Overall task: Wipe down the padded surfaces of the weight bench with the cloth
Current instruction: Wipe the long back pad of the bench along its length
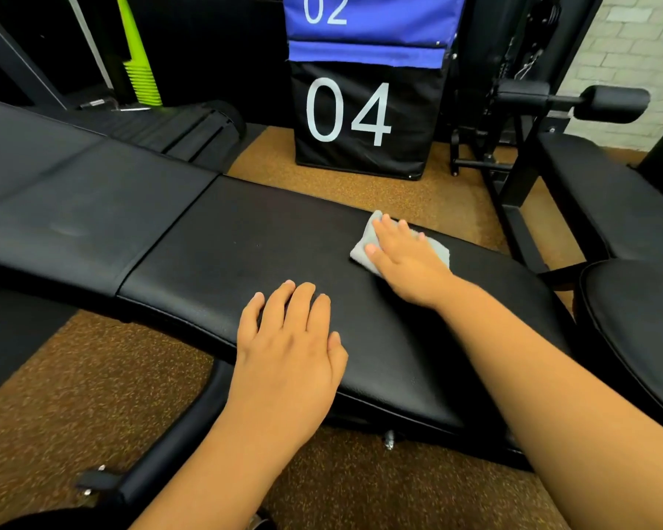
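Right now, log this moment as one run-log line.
right hand flat on grey cloth | black padded bench seat | left hand flat on pad | wiping underway

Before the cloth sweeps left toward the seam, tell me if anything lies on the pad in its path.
Nothing visible lies ahead of the cloth. The right hand presses it flat near the pad's far edge. The left hand rests on the near edge, clear of a straight sweep.

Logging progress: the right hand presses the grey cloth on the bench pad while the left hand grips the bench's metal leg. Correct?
Not quite. The head view shows the left hand resting flat on the bench pad, not gripping the leg. The right hand does press the grey cloth on the pad.
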Tool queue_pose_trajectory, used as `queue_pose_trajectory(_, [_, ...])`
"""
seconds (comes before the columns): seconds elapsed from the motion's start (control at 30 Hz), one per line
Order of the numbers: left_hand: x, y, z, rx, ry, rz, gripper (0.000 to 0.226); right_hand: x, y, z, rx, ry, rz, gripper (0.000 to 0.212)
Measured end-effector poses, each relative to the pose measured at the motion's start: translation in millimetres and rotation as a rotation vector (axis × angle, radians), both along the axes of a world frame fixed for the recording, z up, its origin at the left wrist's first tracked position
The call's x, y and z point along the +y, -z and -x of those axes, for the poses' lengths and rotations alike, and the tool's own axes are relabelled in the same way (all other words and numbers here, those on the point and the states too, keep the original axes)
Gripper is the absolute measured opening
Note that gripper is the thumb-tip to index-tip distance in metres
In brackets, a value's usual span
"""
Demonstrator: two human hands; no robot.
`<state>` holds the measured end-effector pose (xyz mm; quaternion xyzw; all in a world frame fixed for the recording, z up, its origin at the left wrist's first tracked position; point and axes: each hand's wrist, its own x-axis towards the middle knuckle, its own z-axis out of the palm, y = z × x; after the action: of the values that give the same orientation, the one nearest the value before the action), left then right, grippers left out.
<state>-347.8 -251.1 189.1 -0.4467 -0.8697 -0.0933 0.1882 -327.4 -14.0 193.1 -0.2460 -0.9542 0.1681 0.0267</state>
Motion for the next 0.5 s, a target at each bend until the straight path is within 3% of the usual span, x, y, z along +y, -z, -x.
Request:
queue_pose_trajectory(0.27, [0,0,0,-0.002,0.007,0.003,0.048,-44,-1,-44,0.028,-0.202,0.026,0.06])
queue_pose_trajectory(0.5, [2,0,-1,-0.019,-0.005,-0.02,0.047,12,-7,35,0.021,-0.052,0.037,0.059])
